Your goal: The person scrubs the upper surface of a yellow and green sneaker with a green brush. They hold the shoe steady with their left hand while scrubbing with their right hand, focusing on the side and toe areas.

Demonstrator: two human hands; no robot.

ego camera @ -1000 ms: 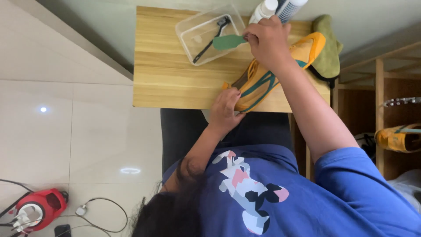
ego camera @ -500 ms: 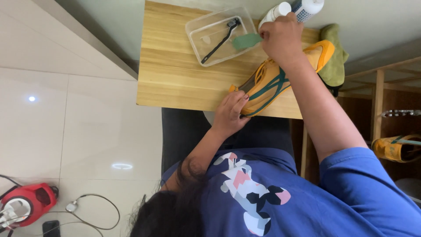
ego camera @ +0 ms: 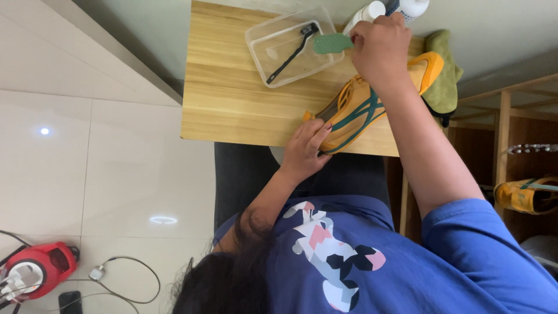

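A yellow-orange sneaker point(ego camera: 360, 110) with green stripes lies on its side on the wooden table point(ego camera: 232, 104). My left hand point(ego camera: 305, 148) presses its toe end at the table's near edge. Above the shoe, my right hand point(ego camera: 381, 49) is closed on a small flat green piece point(ego camera: 332, 42) that sticks out over the corner of a clear plastic tray point(ego camera: 261, 35). A black brush point(ego camera: 290, 52) lies in that tray.
Two white bottles point(ego camera: 366, 11) point(ego camera: 414, 7) stand at the table's back edge, with an olive cloth point(ego camera: 444, 78) beside the shoe. A wooden shelf point(ego camera: 503, 145) on the right holds another yellow shoe point(ego camera: 523, 195). A red appliance point(ego camera: 35, 270) and cables point(ego camera: 125, 273) lie on the tiled floor.
My right hand has drawn the green piece a little away from the tray's middle toward the bottles. My left hand stays on the shoe's toe. The view has shifted slightly.
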